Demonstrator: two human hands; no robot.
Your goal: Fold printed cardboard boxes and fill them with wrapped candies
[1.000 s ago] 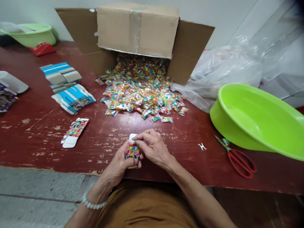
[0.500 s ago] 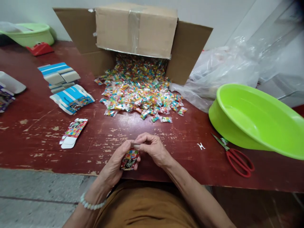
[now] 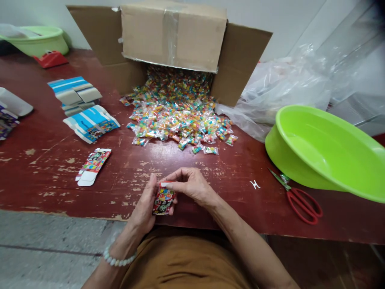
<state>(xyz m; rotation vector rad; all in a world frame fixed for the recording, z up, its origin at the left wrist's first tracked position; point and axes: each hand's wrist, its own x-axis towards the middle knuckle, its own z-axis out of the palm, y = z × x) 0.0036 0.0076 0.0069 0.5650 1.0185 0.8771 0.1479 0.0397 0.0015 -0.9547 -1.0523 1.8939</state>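
Observation:
A small colourful printed carton [image 3: 163, 199] is held upright near the table's front edge. My left hand [image 3: 146, 208] wraps around its left side and back. My right hand [image 3: 190, 186] pinches the carton's top end with curled fingers. A pile of small clear packets of colourful candy [image 3: 177, 116] spills from a tipped cardboard box [image 3: 173, 38] at the back middle of the red table [image 3: 228, 176]. A flat unfolded carton [image 3: 93, 165] of the same print lies to the left of my hands.
Stacks of flat blue-and-white cartons [image 3: 81, 106] lie at the left. A green basin [image 3: 326, 150] and red-handled scissors [image 3: 300, 200] are at the right, with clear plastic bags [image 3: 288, 88] behind. Another green basin [image 3: 36, 39] and a red tape dispenser [image 3: 50, 59] sit far left.
The white top flap of the carton, up a second ago, has been pushed down under my right fingers. Both hands stay on the carton and have barely shifted.

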